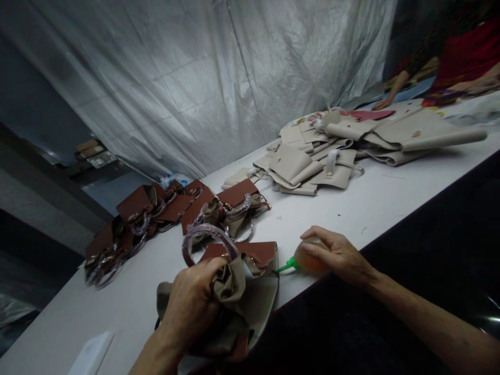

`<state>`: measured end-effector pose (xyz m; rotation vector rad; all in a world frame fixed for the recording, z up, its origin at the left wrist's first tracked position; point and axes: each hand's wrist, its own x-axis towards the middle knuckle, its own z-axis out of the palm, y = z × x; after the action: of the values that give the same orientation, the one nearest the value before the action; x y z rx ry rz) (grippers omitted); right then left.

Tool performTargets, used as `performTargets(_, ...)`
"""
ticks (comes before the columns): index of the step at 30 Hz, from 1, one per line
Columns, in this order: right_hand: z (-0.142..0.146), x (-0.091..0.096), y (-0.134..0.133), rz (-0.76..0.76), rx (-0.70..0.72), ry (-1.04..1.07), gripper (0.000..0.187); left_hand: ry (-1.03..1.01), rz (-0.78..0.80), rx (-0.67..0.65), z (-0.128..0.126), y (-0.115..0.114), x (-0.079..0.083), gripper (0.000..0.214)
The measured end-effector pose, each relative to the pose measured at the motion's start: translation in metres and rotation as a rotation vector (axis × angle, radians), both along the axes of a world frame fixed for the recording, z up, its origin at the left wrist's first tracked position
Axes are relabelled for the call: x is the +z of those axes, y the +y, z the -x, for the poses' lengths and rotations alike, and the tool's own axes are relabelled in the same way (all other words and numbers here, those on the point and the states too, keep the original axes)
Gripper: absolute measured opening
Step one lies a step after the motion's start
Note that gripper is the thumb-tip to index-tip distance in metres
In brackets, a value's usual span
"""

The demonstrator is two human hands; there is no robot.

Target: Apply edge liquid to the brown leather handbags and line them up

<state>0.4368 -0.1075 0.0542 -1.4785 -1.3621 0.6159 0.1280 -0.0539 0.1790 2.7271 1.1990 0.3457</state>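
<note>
My left hand point(195, 299) is closed on the bunched olive-brown lining of a brown handbag point(250, 252) at the table's near edge. The bag's handle, wrapped in clear plastic, arches up behind that hand. In my right hand point(339, 255) is a squeeze bottle point(310, 255) of amber liquid with a green nozzle, its fingers wrapped round the bottle. The nozzle points left, and its tip is at the bag's right edge, near the corner of the brown flap. Whether the tip touches the bag I cannot tell.
Several brown handbags point(167, 205) lie to the left on the white table point(133, 307). Beige bag pieces point(304, 166) are heaped farther back. A white flat object point(91, 354) lies at lower left. Plastic sheeting point(219, 78) hangs behind. Another person's hand point(385, 103) rests at upper right.
</note>
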Motion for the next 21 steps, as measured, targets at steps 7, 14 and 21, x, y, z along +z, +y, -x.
performTargets(7, 0.002, -0.002, -0.002, -0.093, -0.026, -0.056, 0.029, -0.105, -0.016, -0.015, 0.014, -0.017, -0.024, 0.024)
performTargets(14, 0.000, 0.000, 0.002, -0.105, -0.101, -0.029, 0.029, -0.150, -0.091, 0.000, 0.017, -0.022, -0.034, 0.036)
performTargets(21, 0.005, 0.000, -0.017, -0.141, 0.008, -0.040, 0.024, -0.170, -0.151, -0.018, 0.016, -0.027, -0.037, 0.029)
